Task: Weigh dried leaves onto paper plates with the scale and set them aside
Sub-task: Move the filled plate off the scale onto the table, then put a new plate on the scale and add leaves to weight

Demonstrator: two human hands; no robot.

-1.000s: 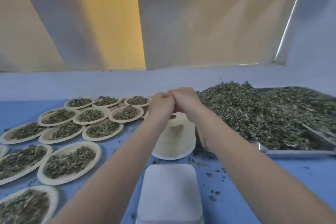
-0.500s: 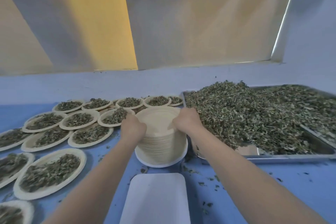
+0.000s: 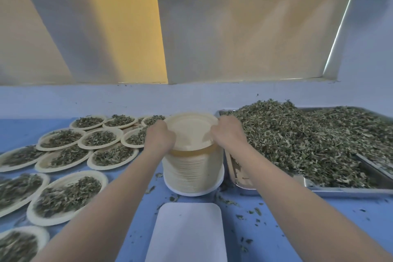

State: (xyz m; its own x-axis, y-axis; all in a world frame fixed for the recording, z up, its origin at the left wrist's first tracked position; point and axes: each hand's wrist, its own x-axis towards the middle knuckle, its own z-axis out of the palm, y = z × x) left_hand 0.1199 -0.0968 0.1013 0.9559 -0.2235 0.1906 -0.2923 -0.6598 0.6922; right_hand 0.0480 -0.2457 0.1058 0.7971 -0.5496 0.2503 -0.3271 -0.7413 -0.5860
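Head view: my left hand (image 3: 158,137) and right hand (image 3: 226,135) grip the top plate (image 3: 191,132) by opposite rims, lifted above the stack (image 3: 192,173), with the scale (image 3: 187,232) directly nearer me.

No text, label, brand, number or sign can be read anywhere in the view. The white top of the scale (image 3: 187,234), near and in the middle, is seen as a plain surface; no display or digits are shown. The stack of paper plates (image 3: 192,174) behind it is unprinted, and no marking is seen on the metal tray (image 3: 348,190) at the right.
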